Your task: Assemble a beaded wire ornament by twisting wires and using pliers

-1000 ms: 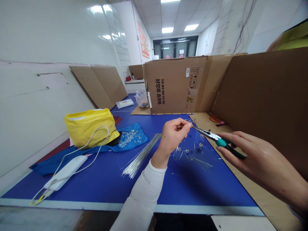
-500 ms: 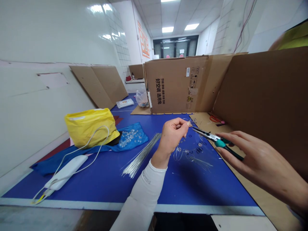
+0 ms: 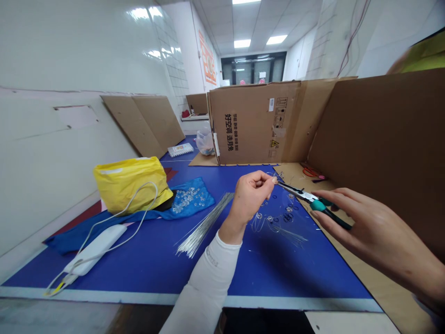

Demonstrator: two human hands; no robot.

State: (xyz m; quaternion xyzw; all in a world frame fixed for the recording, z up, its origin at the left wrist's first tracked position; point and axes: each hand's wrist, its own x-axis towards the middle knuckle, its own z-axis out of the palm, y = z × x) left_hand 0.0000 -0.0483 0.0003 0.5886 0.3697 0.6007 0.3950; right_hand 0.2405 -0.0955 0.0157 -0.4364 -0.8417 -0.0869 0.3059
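Your left hand (image 3: 251, 197) is pinching a bit of thin wire (image 3: 279, 176), and your right hand (image 3: 365, 227) is wrapped around green-handled pliers (image 3: 306, 197), tips right by that pinch. It's all over the blue mat (image 3: 139, 273). Left of your hands on it sit a bundle of wire rods (image 3: 205, 225) and clear beads (image 3: 186, 197) on a blue cloth (image 3: 205, 197).

We had a blue-topped work table (image 3: 292, 273) carrying a yellow plastic bag (image 3: 127, 185) against a crumpled blue cloth (image 3: 86, 236) strewn with clear beads (image 3: 186, 198). A white oblong device (image 3: 93, 248) lay near the front edge, a bundle of thin silver wires (image 3: 203, 227) lay mid-table, loose wire pieces (image 3: 287, 234) lay scattered rightward, and a white plastic box (image 3: 181, 149) lay farther back.
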